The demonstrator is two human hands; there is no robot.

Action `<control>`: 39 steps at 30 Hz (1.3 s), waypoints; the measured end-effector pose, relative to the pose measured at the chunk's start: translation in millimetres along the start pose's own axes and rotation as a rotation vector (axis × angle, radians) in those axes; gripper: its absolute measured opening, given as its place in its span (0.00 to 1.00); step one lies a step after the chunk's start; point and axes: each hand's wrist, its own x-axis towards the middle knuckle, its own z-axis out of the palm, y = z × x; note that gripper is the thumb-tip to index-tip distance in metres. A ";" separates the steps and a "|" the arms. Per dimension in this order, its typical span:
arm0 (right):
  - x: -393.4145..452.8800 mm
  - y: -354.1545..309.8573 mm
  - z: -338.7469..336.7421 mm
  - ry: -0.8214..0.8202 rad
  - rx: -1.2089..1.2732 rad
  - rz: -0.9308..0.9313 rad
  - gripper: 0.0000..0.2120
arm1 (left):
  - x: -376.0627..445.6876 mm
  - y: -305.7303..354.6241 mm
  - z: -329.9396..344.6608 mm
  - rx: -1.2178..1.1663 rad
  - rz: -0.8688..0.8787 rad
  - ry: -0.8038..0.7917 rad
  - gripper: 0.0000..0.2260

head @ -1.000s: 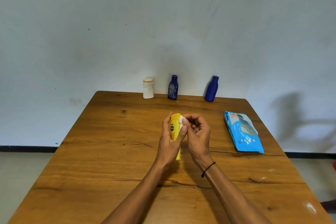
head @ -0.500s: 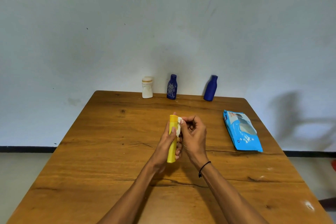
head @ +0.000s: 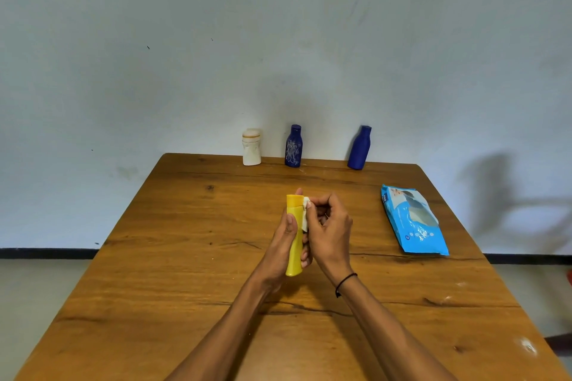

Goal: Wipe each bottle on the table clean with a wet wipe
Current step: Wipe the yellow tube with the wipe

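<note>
My left hand (head: pixel 283 244) grips a slim yellow bottle (head: pixel 295 249) upright over the middle of the wooden table (head: pixel 173 257). Beside it, my right hand (head: pixel 329 232) pinches a small white wet wipe (head: pixel 305 215) against the bottle's upper right side, just under the cap. At the table's far edge stand a white bottle (head: pixel 251 147), a patterned dark blue bottle (head: pixel 293 146) and a plain blue bottle (head: pixel 359 147).
A blue pack of wet wipes (head: pixel 413 219) lies flat on the right side of the table. A pale wall rises directly behind the far edge. Floor shows past the left and right table edges.
The yellow bottle has been turned in my left hand so its label no longer shows. The wipe has slid a little down the bottle's side from the cap.
</note>
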 end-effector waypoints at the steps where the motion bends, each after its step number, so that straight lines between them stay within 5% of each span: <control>1: -1.4 -3.0 -0.9 -0.020 0.011 -0.035 0.03 | 0.3 0.0 -1.4 0.006 0.009 0.002 0.35; 5: -2.7 -7.2 -4.0 -0.073 -0.030 -0.184 0.02 | -1.1 0.3 -3.1 0.011 0.002 -0.008 0.28; 10: 1.1 4.8 0.6 0.015 -0.110 -0.071 0.04 | -3.8 0.7 -2.0 0.007 -0.032 -0.019 0.23; 13: -0.7 -0.1 -1.2 -0.017 -0.122 -0.105 0.03 | -6.1 3.2 -0.6 0.019 -0.042 0.004 0.24; 18: -7.4 -13.1 -7.4 -0.263 -0.213 -0.420 0.03 | -5.5 4.6 -1.8 -0.008 -0.111 0.145 0.29; 23: 13.2 -13.1 -5.7 -0.161 -0.248 -0.291 0.04 | -7.3 3.0 -6.1 -0.030 -0.267 0.095 0.32; 31: 1.9 -8.1 -29.5 -0.612 -0.244 -0.465 0.03 | -4.1 0.3 -18.8 -0.217 -0.233 0.066 0.34; 39: 22.2 0.6 -18.7 -0.412 -0.363 -0.428 0.09 | 1.2 -15.4 -12.5 -0.204 -0.281 0.048 0.44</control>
